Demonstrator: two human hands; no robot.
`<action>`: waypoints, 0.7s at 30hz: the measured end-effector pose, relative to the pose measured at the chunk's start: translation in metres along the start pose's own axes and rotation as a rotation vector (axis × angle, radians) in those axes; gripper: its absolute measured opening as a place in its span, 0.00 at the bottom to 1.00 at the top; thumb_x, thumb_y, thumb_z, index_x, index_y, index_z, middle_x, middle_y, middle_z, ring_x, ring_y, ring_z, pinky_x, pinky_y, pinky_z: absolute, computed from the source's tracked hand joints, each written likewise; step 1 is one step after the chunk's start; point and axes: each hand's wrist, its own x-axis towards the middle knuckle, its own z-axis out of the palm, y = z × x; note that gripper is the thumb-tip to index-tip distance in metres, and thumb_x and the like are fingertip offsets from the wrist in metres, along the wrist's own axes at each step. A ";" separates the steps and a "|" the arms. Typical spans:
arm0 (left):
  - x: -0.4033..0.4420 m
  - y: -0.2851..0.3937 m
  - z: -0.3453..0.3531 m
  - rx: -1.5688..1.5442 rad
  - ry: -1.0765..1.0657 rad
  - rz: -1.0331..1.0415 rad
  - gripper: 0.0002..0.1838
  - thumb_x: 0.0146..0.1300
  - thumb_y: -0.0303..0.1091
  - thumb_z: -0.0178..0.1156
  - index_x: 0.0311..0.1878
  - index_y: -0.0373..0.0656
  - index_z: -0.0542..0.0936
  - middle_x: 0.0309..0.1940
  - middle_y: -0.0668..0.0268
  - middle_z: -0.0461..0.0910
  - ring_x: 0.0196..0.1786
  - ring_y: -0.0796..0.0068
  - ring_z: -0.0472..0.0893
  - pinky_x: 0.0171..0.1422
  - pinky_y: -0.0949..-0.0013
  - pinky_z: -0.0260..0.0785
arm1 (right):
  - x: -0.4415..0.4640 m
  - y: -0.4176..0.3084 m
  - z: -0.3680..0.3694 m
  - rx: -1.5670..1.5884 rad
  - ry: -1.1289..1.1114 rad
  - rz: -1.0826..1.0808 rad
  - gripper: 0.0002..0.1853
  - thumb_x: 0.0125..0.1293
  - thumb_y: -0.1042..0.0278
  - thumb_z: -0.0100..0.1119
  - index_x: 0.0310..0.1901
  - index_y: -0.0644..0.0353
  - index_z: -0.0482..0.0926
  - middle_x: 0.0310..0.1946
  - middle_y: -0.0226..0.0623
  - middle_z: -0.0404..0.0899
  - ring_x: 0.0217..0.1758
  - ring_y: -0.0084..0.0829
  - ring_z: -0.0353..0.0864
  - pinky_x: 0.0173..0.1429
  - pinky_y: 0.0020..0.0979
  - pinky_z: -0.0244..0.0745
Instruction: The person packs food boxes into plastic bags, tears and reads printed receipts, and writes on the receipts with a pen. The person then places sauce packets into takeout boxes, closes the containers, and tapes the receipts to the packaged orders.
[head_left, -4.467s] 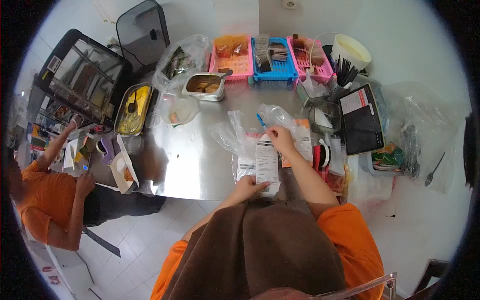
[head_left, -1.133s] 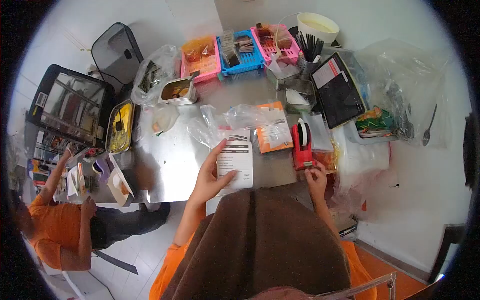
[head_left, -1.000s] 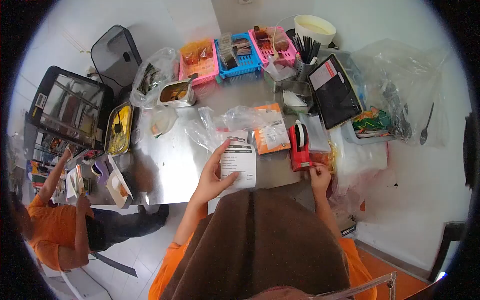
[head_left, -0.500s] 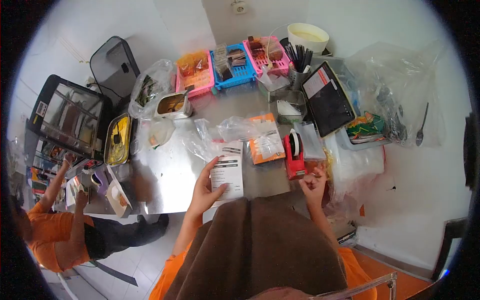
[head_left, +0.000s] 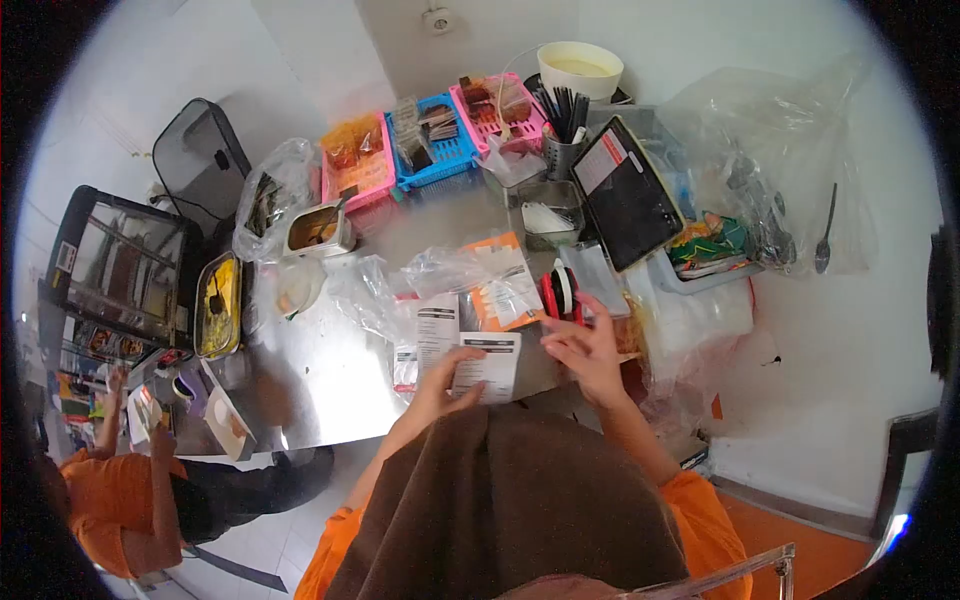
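My left hand (head_left: 440, 390) grips a small white printed slip (head_left: 488, 362) between thumb and fingers, just above the table's front edge. Another printed sheet (head_left: 437, 325) lies behind it, partly covered by clear plastic. To the right, my right hand (head_left: 590, 362) is raised with its fingers apart; whether a bit of tape clings to a fingertip is too small to tell. Right behind those fingers stands a red tape dispenser (head_left: 549, 298) with a dark and white roll, partly hidden by the hand. An orange-and-white printed packet (head_left: 507, 295) lies to its left.
Pink and blue baskets (head_left: 430, 165) line the back of the metal table (head_left: 330, 350). A tablet (head_left: 632, 195) leans at right beside a pen cup (head_left: 563, 155). Food trays (head_left: 318, 230) and a glass-fronted case (head_left: 120, 265) are at left, where a co-worker in orange (head_left: 120, 500) works.
My left hand has brought the slip right and toward me, uncovering the sheet behind. My right hand has moved left and up from beside the dispenser, its fingers spreading. The view has shifted slightly.
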 end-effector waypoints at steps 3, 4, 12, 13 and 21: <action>0.010 0.007 0.009 0.036 -0.068 0.067 0.21 0.49 0.20 0.59 0.49 0.41 0.71 0.43 0.60 0.74 0.49 0.67 0.73 0.54 0.71 0.62 | 0.018 -0.010 0.016 0.024 -0.171 0.169 0.40 0.52 0.85 0.58 0.63 0.58 0.46 0.32 0.40 0.78 0.43 0.28 0.77 0.51 0.29 0.68; 0.012 0.004 0.012 0.062 -0.080 0.095 0.21 0.49 0.17 0.60 0.48 0.43 0.70 0.44 0.62 0.73 0.50 0.70 0.72 0.54 0.71 0.63 | 0.020 -0.007 0.017 0.016 -0.231 0.159 0.40 0.52 0.85 0.58 0.63 0.58 0.46 0.32 0.41 0.78 0.40 0.27 0.77 0.49 0.27 0.70; 0.033 -0.014 0.015 -0.060 -0.111 -0.168 0.13 0.54 0.19 0.56 0.44 0.38 0.73 0.43 0.63 0.76 0.45 0.72 0.75 0.50 0.73 0.65 | 0.097 0.032 0.008 -0.276 -0.065 -0.115 0.36 0.54 0.82 0.58 0.61 0.60 0.49 0.31 0.38 0.77 0.36 0.24 0.77 0.42 0.24 0.71; 0.037 -0.022 0.018 -0.109 -0.135 -0.268 0.12 0.55 0.19 0.55 0.44 0.37 0.74 0.42 0.64 0.76 0.44 0.73 0.76 0.49 0.73 0.66 | 0.115 0.038 0.005 -0.374 -0.073 -0.167 0.35 0.54 0.82 0.58 0.61 0.61 0.49 0.31 0.37 0.77 0.36 0.24 0.77 0.41 0.24 0.70; 0.073 -0.091 0.042 -0.221 -0.075 -0.330 0.13 0.57 0.21 0.51 0.47 0.35 0.74 0.34 0.63 0.78 0.31 0.79 0.79 0.34 0.75 0.71 | 0.199 0.072 0.012 -1.254 -0.205 -0.331 0.27 0.50 0.72 0.59 0.54 0.54 0.66 0.26 0.35 0.79 0.33 0.36 0.75 0.41 0.37 0.66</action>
